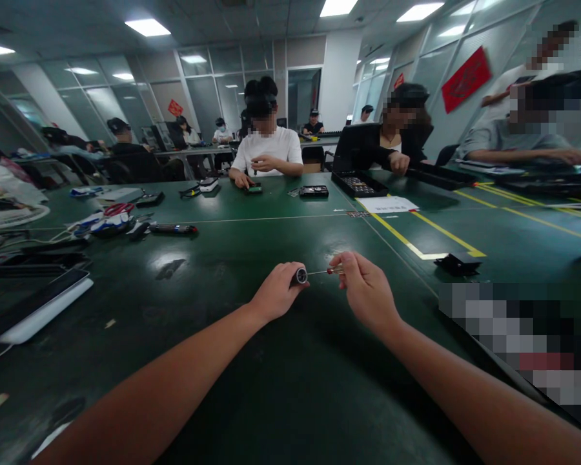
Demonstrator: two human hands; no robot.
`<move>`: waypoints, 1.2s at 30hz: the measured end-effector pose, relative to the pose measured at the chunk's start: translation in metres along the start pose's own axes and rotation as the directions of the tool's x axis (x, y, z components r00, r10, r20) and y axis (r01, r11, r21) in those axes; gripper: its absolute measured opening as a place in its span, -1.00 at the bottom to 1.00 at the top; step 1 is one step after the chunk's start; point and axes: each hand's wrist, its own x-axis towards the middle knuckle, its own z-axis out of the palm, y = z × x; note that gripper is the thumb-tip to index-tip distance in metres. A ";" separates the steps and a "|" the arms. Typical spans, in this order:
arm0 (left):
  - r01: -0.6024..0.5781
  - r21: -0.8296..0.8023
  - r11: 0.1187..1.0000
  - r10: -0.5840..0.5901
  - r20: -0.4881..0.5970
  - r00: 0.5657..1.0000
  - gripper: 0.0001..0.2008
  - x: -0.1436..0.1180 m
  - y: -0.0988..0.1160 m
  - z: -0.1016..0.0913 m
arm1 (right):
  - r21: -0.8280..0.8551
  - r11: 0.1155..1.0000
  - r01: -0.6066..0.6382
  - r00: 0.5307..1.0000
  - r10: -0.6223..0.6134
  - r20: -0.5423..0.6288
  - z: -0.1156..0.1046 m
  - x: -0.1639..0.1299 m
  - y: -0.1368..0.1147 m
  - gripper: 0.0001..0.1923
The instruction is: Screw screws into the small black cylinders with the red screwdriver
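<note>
My left hand (281,289) is closed around a small black cylindrical part (301,276), whose round end with a pale ring faces me. My right hand (365,287) grips a screwdriver (336,269) by its clear and red handle. The thin metal shaft points left, and its tip meets or nearly meets the right side of the cylinder; exact contact I cannot make out. Both hands are held above the green table (271,374), at the middle of the view. Fingers of the left hand hide most of the cylinder's body.
To the left lie a white and black device (43,307), a dark pen-like tool (173,229) and red-handled pliers or scissors (119,208). On the right are a black bracket (459,263), a paper sheet (387,204) and a black parts tray (359,183). Co-workers sit across the table.
</note>
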 end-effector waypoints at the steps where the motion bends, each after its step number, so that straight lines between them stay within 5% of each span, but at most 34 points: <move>1: 0.002 0.004 1.000 -0.002 -0.007 1.000 -0.88 0.000 0.000 0.000 | -0.010 1.000 0.003 1.000 -0.003 -0.009 0.000 0.000 0.000 -0.63; 9: 0.018 0.077 0.997 -0.011 -0.089 0.996 -0.88 0.001 -0.004 0.002 | 0.158 0.985 -0.064 0.997 0.071 -0.037 0.006 0.007 0.009 -0.68; 15: -0.071 0.257 0.964 0.076 -0.011 0.997 -0.91 0.002 0.003 -0.006 | 0.534 0.786 -0.312 0.933 0.360 0.016 0.005 0.019 0.021 -0.67; 26: 0.041 0.255 0.966 -0.043 0.003 0.999 -0.90 0.001 0.007 -0.009 | 0.356 0.926 -0.125 0.981 0.169 -0.096 0.008 0.013 0.023 -0.66; 36: 0.022 0.282 0.959 -0.013 -0.031 0.999 -0.85 0.001 -0.002 -0.005 | -0.019 0.999 -0.049 0.995 0.047 -0.090 0.001 0.011 0.009 -0.68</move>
